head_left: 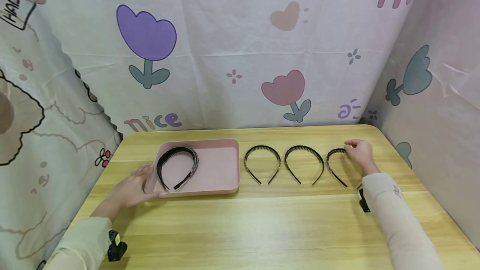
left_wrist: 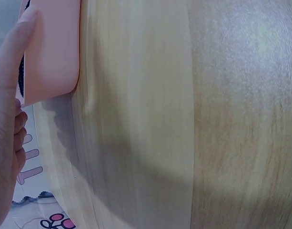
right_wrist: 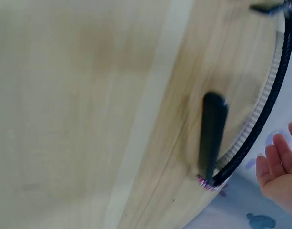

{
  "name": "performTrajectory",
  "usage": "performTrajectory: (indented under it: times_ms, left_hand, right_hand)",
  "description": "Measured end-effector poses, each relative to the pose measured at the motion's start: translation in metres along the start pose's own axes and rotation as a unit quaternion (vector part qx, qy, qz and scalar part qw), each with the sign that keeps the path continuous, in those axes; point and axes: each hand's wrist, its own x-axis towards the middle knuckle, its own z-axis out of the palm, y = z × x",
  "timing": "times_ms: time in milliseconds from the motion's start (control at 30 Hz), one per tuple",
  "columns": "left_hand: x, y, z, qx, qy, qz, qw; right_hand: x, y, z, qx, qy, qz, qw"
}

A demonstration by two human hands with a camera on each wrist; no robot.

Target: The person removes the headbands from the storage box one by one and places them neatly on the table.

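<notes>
My left hand (head_left: 129, 188) holds the left end of a pink tray (head_left: 217, 166). In the left wrist view its thumb (left_wrist: 19, 36) lies along the tray's edge while the other fingers bend at the corner. Black headbands (head_left: 178, 150), seemingly more than one nested together, lie in the tray's left half. My right hand (head_left: 360, 155) is at the upper right of the rightmost headband (head_left: 336, 151), hiding part of it. From the right wrist, that toothed black headband (right_wrist: 253, 131) shows a gap from the loosely bent fingers (right_wrist: 274, 162).
Two more toothed headbands, one nearer the tray (head_left: 262, 147) and one in the middle (head_left: 303, 148), lie in a row on the wooden table (head_left: 240, 232). Patterned cloth (head_left: 210, 53) hangs behind the table and at both sides. A small black device is strapped to each wrist.
</notes>
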Motion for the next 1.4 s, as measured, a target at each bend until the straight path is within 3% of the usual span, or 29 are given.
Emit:
performTrajectory:
  times_ms: [333, 633, 833, 1067, 1200, 1300, 1400]
  left_hand:
    - [0.0, -0.001, 0.001, 0.005, -0.001, 0.003, 1.0]
    - [0.0, -0.001, 0.0, -0.001, -0.002, -0.002, 1.0]
    - [0.0, -0.001, 0.0, 0.001, -0.001, -0.001, 1.0]
    - [0.0, -0.002, 0.001, 0.0, -0.002, -0.002, 1.0]
    - [0.001, -0.002, 0.001, 0.0, -0.003, -0.006, 1.0]
    - [0.001, -0.002, 0.001, 0.002, -0.004, -0.004, 1.0]
    - [0.001, -0.002, 0.001, 0.004, -0.004, -0.002, 1.0]
  right_hand:
    - [-0.01, -0.021, 0.007, 0.014, 0.032, 0.013, 0.999]
    - [-0.02, -0.037, 0.015, 0.063, 0.038, 0.038, 0.997]
    - [-0.026, -0.056, 0.021, 0.099, 0.02, 0.052, 0.993]
    - [-0.034, -0.076, 0.027, 0.138, 0.009, 0.037, 0.99]
    - [-0.036, -0.079, 0.032, 0.168, 0.029, 0.018, 0.985]
    - [-0.036, -0.083, 0.036, 0.175, 0.032, 0.036, 0.983]
    - [-0.038, -0.09, 0.036, 0.167, 0.008, 0.067, 0.984]
